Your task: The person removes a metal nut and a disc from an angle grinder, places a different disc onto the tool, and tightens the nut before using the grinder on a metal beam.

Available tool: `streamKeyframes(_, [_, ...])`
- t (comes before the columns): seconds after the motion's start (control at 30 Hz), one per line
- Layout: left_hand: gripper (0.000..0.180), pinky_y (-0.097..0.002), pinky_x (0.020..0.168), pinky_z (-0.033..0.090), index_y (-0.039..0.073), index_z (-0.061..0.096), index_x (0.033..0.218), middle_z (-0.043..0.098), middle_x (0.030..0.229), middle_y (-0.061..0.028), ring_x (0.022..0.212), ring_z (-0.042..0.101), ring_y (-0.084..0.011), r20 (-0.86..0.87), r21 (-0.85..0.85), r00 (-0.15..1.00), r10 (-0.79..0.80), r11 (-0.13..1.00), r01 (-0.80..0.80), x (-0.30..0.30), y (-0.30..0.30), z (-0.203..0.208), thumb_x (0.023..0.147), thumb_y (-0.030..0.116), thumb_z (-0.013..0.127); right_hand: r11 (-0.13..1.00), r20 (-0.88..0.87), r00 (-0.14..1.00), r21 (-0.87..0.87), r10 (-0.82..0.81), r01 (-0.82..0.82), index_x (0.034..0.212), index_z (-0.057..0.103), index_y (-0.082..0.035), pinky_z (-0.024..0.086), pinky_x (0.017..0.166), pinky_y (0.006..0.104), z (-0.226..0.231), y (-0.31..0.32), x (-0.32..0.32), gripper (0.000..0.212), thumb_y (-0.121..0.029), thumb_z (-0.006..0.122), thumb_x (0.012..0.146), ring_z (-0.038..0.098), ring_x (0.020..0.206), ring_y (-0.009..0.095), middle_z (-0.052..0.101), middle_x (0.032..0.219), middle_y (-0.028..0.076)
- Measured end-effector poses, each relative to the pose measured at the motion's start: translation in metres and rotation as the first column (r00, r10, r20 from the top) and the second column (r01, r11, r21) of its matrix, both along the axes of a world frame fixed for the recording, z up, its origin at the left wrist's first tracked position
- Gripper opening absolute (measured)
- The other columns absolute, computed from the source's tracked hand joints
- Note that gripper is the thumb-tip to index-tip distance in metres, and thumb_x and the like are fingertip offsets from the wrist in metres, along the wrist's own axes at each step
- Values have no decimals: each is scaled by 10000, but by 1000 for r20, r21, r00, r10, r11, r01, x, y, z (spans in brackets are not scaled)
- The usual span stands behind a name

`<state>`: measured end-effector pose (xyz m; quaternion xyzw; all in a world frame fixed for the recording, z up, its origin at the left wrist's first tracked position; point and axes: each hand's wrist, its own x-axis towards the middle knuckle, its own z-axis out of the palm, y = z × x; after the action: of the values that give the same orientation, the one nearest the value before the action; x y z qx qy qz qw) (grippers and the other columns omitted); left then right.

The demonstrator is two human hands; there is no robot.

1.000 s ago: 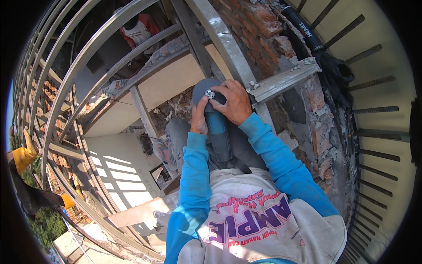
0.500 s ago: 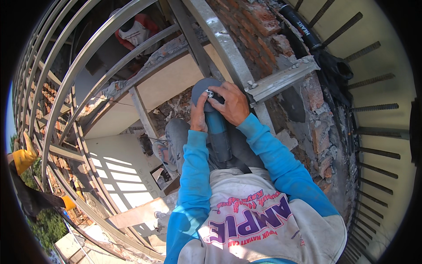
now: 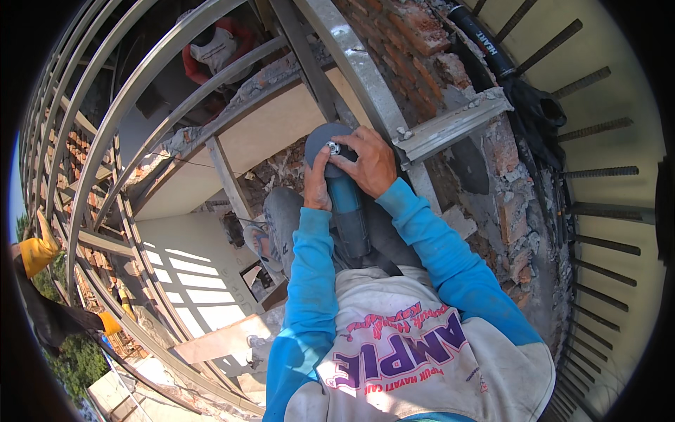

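An angle grinder with a blue and black body [image 3: 349, 218] lies against my lap, its head pointing away from me. A dark grey disc [image 3: 322, 135] sits on the head, with a small silver flange nut [image 3: 334, 148] at the disc's middle. My left hand [image 3: 318, 184] is closed round the disc's near left side, its thumb touching the nut. From the right, my right hand [image 3: 373, 163] bends its thumb and fingers round the nut in a pinch. The palms hide part of the grinder's head.
Curved metal bars [image 3: 116, 133] arch along the left. A grey metal beam [image 3: 365, 77] runs beyond my hands, beside broken brickwork [image 3: 415, 63]. Rebar rods [image 3: 596, 131] stick out at right. One person [image 3: 214, 49] is beyond the bars; another's yellow glove [image 3: 39, 254] grips at far left.
My right fingers have shifted slightly round the nut, and both hands have moved a touch left. The person beyond the bars has changed posture a little.
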<state>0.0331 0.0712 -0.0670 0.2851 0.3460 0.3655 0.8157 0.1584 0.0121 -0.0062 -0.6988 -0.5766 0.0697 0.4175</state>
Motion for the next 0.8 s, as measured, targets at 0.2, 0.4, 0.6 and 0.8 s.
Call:
streamKeyframes(0.2, [470,-322,903,490,19,534,1247,604,1149,-76,1042,593,-183,-5,-10,1000,-6,1000,6,0,0,0,893,306,651,999,-18,999,-24,-34,34,1030,692,-77,496,764,406,11,1,-4,326,-223,778,750,599,883,303,601,902,110])
streamKeyframes(0.4, [483,-319,906,487,23,521,1267,599,1173,-81,1052,592,-188,10,-24,1000,-7,1000,8,0,1,-3,896,304,650,1000,2,1000,2,-7,7,1056,676,-76,498,766,404,-1,2,-2,349,-212,771,749,600,897,303,595,915,117])
streamKeyframes(0.6, [469,-322,909,486,20,530,1251,610,1148,-76,1045,596,-183,8,-27,1000,-13,1000,14,0,3,-4,898,305,649,1000,42,999,13,26,-26,995,655,-55,498,759,406,5,-2,-1,318,-217,776,749,602,883,314,602,929,121])
streamKeyframes(0.8, [484,-328,903,502,19,543,1235,617,1140,-80,1028,607,-182,12,-30,1000,9,1000,-9,3,0,-1,919,378,620,998,-52,997,-32,-60,59,1013,662,-56,494,763,418,4,1,-3,360,-236,792,730,596,883,326,600,917,125])
